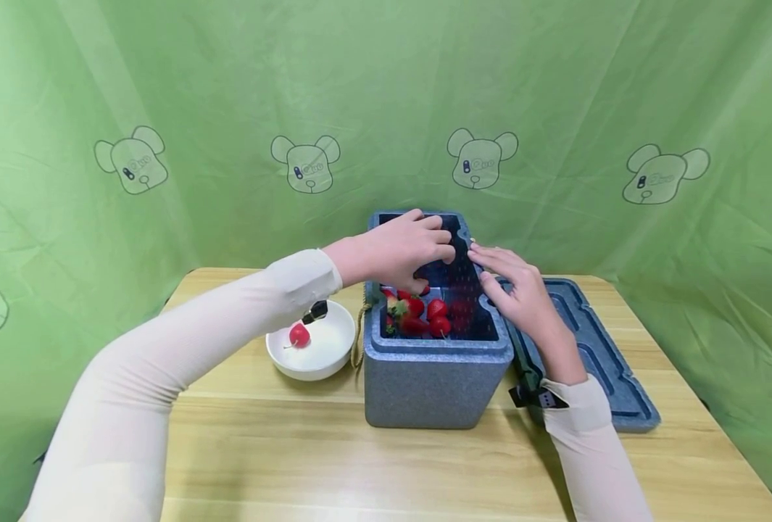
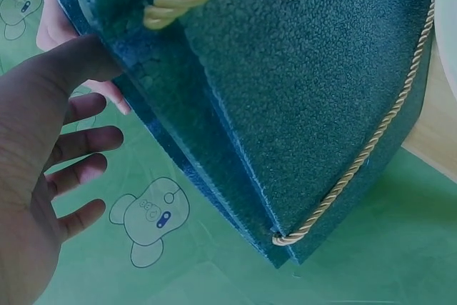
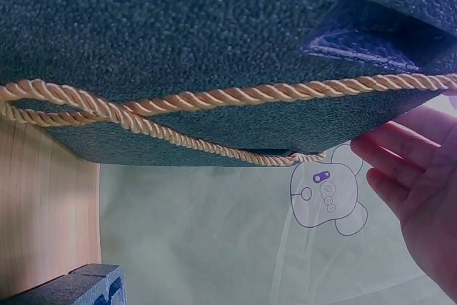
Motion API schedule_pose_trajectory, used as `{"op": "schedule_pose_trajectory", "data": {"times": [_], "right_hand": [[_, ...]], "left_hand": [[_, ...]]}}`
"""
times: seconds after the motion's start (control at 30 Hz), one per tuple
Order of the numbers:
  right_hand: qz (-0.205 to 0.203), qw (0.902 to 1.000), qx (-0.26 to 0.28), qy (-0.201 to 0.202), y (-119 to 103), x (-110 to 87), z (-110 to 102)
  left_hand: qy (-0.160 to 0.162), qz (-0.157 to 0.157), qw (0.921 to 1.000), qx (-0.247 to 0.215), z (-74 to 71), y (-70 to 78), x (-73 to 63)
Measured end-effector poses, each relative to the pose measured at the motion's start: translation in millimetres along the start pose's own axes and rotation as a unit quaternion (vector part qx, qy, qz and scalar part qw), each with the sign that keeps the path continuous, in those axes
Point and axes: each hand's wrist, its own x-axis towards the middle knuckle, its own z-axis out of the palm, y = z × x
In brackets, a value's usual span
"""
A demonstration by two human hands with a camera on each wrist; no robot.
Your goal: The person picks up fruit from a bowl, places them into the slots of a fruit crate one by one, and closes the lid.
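Note:
A grey foam cooler box (image 1: 428, 388) stands lidless on the table. Several strawberries (image 1: 414, 306) lie inside its near end, with a stemmed red fruit like a cherry (image 1: 441, 328) among them. Over the opening reaches my left hand (image 1: 401, 250), fingers bent a little and spread, nothing seen in them. In the left wrist view its thumb (image 2: 82, 62) passes behind the box rim. My right hand (image 1: 519, 290) rests its nearly straight fingers along the right rim. The right wrist view shows that hand (image 3: 421, 169) beside the box wall. Part of the interior is hidden by my left hand.
Left of the box, a white bowl (image 1: 323, 351) holds one red cherry (image 1: 299, 335). The foam lid (image 1: 610, 377) lies on the table (image 1: 281, 464) to the right. Gold rope (image 3: 250, 96) runs along the box's sides. A green curtain (image 1: 386, 72) hangs behind.

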Motion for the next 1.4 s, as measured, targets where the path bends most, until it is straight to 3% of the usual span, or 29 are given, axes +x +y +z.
{"op": "schedule_pose_trajectory", "data": {"times": [0.3,0.73,0.9,1.1,1.4], "right_hand": [[0.006,1.0,-0.003,-0.007,1.7,-4.0,0.3],[-0.004,0.9999,-0.01,0.002,4.6,-5.2,2.2],[-0.005,0.9999,-0.01,0.003,4.3,-1.1,-0.1],[-0.01,0.9999,-0.011,0.003,5.8,1.4,0.1],[-0.006,1.0,-0.004,0.002,3.5,1.0,0.3]], "left_hand": [[0.012,-0.017,0.9998,0.003,4.8,-3.2,-7.6],[0.089,-0.048,0.994,-0.043,10.3,-24.1,-39.3],[0.116,-0.072,0.9883,-0.067,11.6,-35.0,-54.6],[0.148,-0.101,0.9799,-0.088,22.9,-46.7,-76.1],[0.158,-0.117,0.9756,-0.099,47.2,-50.5,-101.3]]}}
